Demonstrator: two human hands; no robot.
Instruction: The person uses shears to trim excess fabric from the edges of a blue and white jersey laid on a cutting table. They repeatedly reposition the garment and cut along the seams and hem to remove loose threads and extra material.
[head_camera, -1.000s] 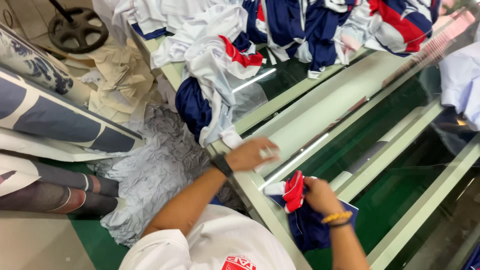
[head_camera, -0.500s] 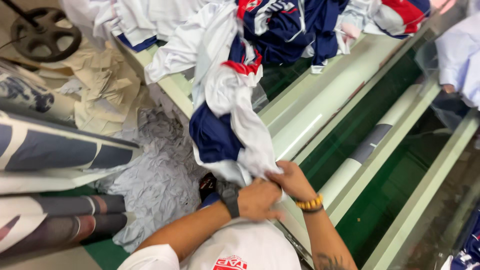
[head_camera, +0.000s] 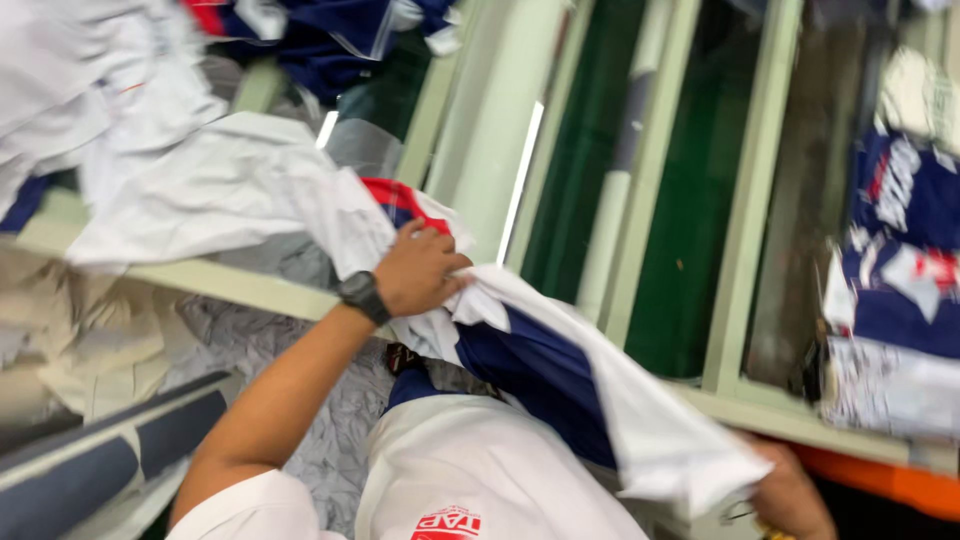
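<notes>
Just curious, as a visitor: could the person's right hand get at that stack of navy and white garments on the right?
Probably not straight away: the right hand is low under the white and navy garment, while the stack sits apart, beyond the pale green frame rail.

I have one view only, from the camera on the person's head, so nothing is shared with a second view. It looks steeply down and forward over the white-shirted chest (head_camera: 470, 470) at the bottom edge, close enough that the left hand (head_camera: 418, 270) sits mid-frame and the right hand (head_camera: 790, 490) at the lower right corner. The pale green frame (head_camera: 650, 150) runs away towards the top. The picture is blurred.
</notes>
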